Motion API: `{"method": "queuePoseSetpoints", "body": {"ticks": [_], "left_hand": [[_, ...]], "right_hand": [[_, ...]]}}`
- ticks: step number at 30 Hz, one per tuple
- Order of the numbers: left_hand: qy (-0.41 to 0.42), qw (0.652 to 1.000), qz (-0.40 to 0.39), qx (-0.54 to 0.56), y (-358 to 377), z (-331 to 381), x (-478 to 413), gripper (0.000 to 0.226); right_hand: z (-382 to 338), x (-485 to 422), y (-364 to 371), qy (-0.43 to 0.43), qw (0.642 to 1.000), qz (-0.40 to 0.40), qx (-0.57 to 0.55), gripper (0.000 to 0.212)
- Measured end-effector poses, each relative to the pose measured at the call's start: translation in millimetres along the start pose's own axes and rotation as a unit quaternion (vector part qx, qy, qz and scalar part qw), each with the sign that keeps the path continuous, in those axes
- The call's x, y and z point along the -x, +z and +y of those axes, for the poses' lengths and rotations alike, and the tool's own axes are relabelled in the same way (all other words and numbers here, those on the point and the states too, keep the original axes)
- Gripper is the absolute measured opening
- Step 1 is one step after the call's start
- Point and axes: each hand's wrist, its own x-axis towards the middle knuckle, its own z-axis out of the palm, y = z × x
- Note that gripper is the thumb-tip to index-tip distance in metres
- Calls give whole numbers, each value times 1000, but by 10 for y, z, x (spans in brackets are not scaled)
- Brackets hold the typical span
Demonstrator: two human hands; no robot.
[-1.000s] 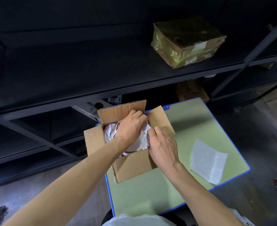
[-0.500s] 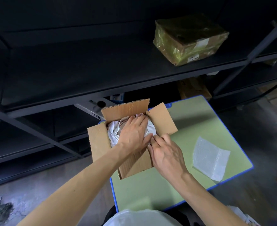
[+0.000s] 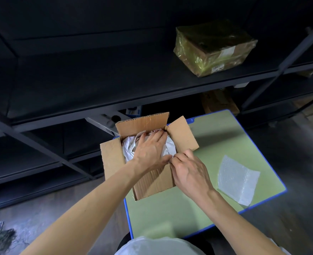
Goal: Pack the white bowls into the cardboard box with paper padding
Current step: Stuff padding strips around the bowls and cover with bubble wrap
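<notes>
An open cardboard box (image 3: 113, 159) sits on the far left corner of a green table (image 3: 207, 208). White paper padding (image 3: 129, 149) fills its inside; no bowl shows, the padding and my hands cover the contents. My left hand (image 3: 150, 151) lies flat, palm down, fingers spread, on the padding inside the box. My right hand (image 3: 190, 172) is at the box's near right corner, its fingertips pinched on the edge of the near flap (image 3: 155, 183), which leans inward under my left wrist.
A sheet of bubble wrap (image 3: 236, 179) lies on the table's right side. Dark metal shelving (image 3: 96, 74) stands right behind the box, with a plastic-wrapped parcel (image 3: 214, 46) on it. A white bag (image 3: 157, 245) is at the bottom edge.
My left hand has flattened onto the padding, hiding the bowl that showed a second ago. My right hand has shifted to the near flap, which has risen toward the opening.
</notes>
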Motion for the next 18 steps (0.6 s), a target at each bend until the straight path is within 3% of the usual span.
{"method": "queuePoseSetpoints", "body": {"ticks": [8,18], "left_hand": [[45,993,97,53,34,-23,223,71],[32,999,4,-22,6,-44,112,78]], "right_hand": [[41,-34,-28,-15,1000,-19,-10,10],[-2,-90,-106,-5,999,-27,-17,14]]}}
